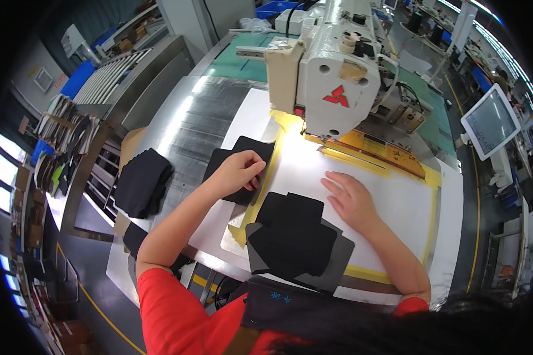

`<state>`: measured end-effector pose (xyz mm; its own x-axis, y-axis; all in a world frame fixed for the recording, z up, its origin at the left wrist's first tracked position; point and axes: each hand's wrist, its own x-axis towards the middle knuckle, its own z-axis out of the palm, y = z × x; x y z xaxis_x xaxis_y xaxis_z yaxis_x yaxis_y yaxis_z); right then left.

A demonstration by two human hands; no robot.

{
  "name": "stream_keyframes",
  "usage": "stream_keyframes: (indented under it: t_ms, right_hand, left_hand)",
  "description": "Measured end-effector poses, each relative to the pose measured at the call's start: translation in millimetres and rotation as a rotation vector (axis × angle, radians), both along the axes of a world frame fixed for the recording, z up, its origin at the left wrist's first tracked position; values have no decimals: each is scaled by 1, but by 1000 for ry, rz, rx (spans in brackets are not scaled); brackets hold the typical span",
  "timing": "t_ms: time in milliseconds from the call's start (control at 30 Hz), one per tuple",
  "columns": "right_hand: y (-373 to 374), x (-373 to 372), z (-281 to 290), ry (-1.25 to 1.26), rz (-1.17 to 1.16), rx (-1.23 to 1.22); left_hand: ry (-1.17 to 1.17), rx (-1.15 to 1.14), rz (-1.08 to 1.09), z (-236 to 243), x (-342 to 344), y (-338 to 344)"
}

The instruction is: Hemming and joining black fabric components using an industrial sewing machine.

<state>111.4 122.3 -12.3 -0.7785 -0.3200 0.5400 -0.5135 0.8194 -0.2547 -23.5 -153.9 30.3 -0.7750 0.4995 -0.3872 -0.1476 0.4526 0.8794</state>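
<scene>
My left hand (240, 173) is over black fabric pieces (254, 145) left of the yellow-taped border, its fingers curled in and closed on the upper piece. Above the white board (302, 171), my right hand (350, 200) has its fingers apart and holds nothing. Between my forearms, close to my body, lies a pile of cut black fabric pieces (293, 234) on dark grey ones (342, 251). Past both hands stands the head of a white industrial sewing machine (337, 77). Beside it an amber clear plate (379, 155) with a dark edge rests over the board.
Another stack of black fabric pieces (142, 183) sits at the metal table's (177, 127) left edge. Yellow tape (429, 219) borders the board. A screen (491, 121) stands at the far right. A roller rack (109, 77) and a shelf piled with material (65, 130) are on the left.
</scene>
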Motion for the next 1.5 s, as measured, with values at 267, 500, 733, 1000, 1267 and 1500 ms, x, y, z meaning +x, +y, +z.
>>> stream_keyframes:
  t_ms: [267,500,733,1000,1267,1500]
  right_hand:
    - [-27,-58,12,136,63,457]
    - [-26,-82,7,426,273,593]
    - [-22,-99,-8,224,185,319]
    - [98,-10,2,203,-219,405]
    - [85,23,10,-44,-472,314]
    - [63,16,-4,-224,-312,195]
  left_hand:
    - [921,-196,-394,-1,-77,34]
    - [357,-177,-643,1,-93,40]
    - [715,-164,-284,-25,-98,72]
    - [1042,-4,-456,-14,-17,78]
    - [1256,5,-823,-34,19,144]
    - [1270,-204,-697,-35,23,167]
